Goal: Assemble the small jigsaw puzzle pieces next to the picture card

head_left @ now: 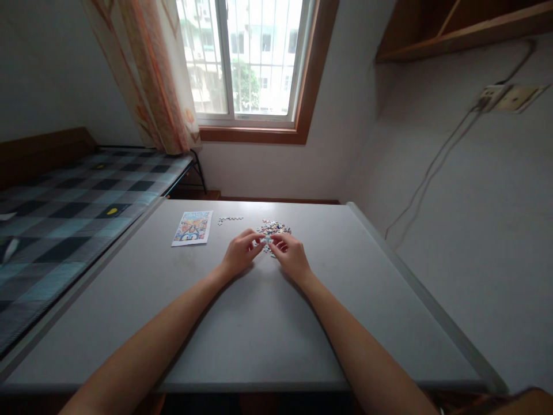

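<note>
Between the fingertips of both hands is a small pale blue-white jigsaw piece [267, 238]; whether it is one piece or two joined is too small to tell. My left hand [242, 252] pinches it from the left, thumb and forefinger together. From the other side my right hand [294, 255] pinches it the same way. Just behind and partly under the fingers lies a pile of loose jigsaw pieces [276, 226], partly hidden by the hands. Farther left, several pieces form a short joined strip [231, 218]. A colourful picture sheet [192, 229] lies left of that strip.
Everything rests on a light grey table [259, 334] with raised side edges. A bed with a checked cover [108, 178] stands to the left, a curtain [151, 75] and window [259, 63] behind. Along the right wall a cable [425, 173] hangs from a socket [492, 98].
</note>
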Demonstrator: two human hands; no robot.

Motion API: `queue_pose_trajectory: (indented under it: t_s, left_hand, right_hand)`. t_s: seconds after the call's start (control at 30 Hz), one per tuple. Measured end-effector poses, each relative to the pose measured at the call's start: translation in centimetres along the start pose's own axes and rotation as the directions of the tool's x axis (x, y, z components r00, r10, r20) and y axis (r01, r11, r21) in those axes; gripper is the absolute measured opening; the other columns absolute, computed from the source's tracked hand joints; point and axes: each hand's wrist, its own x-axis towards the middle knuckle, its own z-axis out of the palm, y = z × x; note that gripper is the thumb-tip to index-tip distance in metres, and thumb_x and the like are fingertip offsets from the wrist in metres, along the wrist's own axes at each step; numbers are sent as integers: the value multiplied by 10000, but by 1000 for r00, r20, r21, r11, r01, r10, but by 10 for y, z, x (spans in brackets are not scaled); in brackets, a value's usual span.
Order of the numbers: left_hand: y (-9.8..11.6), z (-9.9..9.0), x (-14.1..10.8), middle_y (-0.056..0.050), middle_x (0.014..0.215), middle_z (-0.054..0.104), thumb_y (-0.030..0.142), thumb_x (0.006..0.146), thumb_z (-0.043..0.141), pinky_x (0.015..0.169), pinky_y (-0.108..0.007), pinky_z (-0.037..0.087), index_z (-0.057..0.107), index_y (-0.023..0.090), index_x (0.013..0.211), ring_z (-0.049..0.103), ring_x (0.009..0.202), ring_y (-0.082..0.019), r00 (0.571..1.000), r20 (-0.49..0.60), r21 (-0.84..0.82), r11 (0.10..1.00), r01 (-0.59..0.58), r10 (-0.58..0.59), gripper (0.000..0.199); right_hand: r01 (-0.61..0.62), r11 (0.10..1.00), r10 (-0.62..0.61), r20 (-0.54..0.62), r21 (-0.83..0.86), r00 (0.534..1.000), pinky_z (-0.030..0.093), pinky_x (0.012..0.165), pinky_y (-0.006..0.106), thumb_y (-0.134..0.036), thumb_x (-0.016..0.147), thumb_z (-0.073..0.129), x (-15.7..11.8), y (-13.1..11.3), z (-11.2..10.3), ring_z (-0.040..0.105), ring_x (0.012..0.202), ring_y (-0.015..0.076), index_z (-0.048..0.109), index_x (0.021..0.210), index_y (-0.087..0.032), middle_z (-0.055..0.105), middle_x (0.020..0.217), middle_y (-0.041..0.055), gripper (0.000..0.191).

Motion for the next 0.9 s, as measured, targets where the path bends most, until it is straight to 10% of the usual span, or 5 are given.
queue_pose_trajectory:
  t_s: [0.9]
  left_hand:
    - [-1, 1, 0, -5, 818, 597, 343, 881, 598, 543, -189, 452, 680, 203, 991, 513, 560, -60, 1000, -17, -31, 1000, 1, -1, 196]
  right_hand:
    - [3, 1000, -3, -9, 22, 1000, 513, 602, 251, -254, 806, 609, -1, -1, 1, 619, 642, 131, 693, 960, -172, 693, 830, 53, 193]
